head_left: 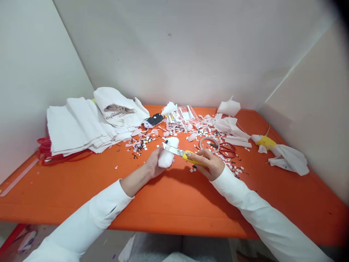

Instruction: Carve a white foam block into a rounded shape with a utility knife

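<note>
Wrapped around a white, rounded oblong piece (167, 159) is my left hand (156, 163); a small dark spot shows near the far end of the piece. What the piece is made of, I cannot make out. In my right hand (211, 164) is a yellow-handled utility knife (188, 156). Its blade points left and lies across the white piece; whether it cuts in or only rests there is unclear. Beyond my right hand lie a roll of tape (209, 144) and red-handled scissors (228, 149).
White sheets (73, 125) and a folded white bundle (114, 105) lie at the left over a red bag (45, 147). Paper scraps (201, 127) litter the back middle, around a pack of markers (188, 112) and a dark item (154, 119). A yellow-and-white paper figure (265, 142) sits at right.
</note>
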`<state>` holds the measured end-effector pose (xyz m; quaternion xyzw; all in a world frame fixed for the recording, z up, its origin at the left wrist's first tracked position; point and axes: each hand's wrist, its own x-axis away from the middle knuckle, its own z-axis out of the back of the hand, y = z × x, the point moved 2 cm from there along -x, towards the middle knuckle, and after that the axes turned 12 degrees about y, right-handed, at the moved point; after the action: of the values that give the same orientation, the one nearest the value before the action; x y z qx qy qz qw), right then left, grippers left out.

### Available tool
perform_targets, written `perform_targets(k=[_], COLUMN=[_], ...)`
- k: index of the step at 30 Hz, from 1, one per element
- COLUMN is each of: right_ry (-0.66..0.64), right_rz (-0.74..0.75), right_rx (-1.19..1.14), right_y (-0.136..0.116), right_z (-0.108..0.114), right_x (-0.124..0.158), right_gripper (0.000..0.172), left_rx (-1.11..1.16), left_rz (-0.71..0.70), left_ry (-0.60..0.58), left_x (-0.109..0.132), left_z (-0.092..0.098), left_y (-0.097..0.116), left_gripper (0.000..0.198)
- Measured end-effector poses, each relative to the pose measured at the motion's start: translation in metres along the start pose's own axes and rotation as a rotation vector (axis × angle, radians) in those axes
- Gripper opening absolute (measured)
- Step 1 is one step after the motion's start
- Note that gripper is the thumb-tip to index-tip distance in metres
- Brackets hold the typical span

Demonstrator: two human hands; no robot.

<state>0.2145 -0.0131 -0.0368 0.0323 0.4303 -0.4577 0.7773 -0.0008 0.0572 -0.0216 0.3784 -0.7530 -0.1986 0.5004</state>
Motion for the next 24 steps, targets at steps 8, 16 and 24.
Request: perform_targets(k=[8,16,24], right_ry=[-0.027,-0.086,-0.088], right_rz=[0.003,-0.02,-0.025], right_rx=[-0.02,-0.01,-0.037], right_y=[0.0027,0.0007,0.0045], right_z=[0.0001,0.0015,0.003], right_x=[0.0006,-0.0009,-0.0027], right_gripper=[0.039,0.039,0.038], left_rx=[-0.018,-0.045,-0.046], left_rz=[-0.002,-0.027,-0.063], left_ry=[-0.028,-0.121,-0.145], left_x=[-0.0007,-0.0013,-0.0018], left_z=[0.0011,0.0006,0.002], left_y=[0.0018,-0.0033,-0.0039], left_gripper=[0.034,0.02,0.034])
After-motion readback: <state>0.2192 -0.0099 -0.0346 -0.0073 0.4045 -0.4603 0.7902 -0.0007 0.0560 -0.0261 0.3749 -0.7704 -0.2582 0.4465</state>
